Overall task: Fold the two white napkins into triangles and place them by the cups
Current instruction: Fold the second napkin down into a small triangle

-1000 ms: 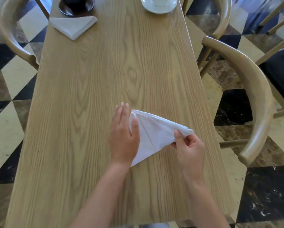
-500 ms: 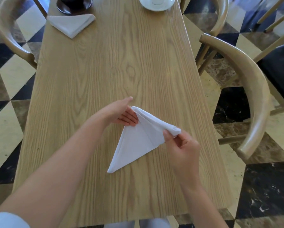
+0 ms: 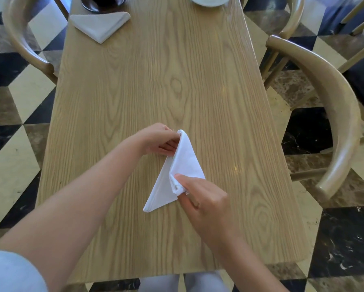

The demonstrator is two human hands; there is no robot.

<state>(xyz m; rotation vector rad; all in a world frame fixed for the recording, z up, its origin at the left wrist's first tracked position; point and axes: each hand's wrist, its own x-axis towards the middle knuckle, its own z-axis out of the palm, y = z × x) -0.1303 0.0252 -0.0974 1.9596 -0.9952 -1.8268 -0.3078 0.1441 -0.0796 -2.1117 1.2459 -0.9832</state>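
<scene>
A white napkin [image 3: 182,163], folded to a triangle, lies near the middle of the wooden table [image 3: 155,81]. My left hand [image 3: 159,139] pinches its far corner. My right hand [image 3: 202,197] grips the right corner, carried over onto the cloth and bunched under the fingers. The near tip points toward me and rests flat. A second white napkin [image 3: 100,23], folded into a triangle, lies at the far left beside a dark saucer [image 3: 103,3]. A white saucer [image 3: 209,0] sits at the far edge; both cups are cut off by the frame.
Curved wooden chairs stand at the left [image 3: 21,36], far right [image 3: 292,20] and right [image 3: 333,114] of the table. The floor is checkered tile. My knees [image 3: 181,283] show below the table's near edge.
My left hand left the napkin's top and took its far corner. My right hand carried the right corner inward and toward me, so the triangle became narrower.
</scene>
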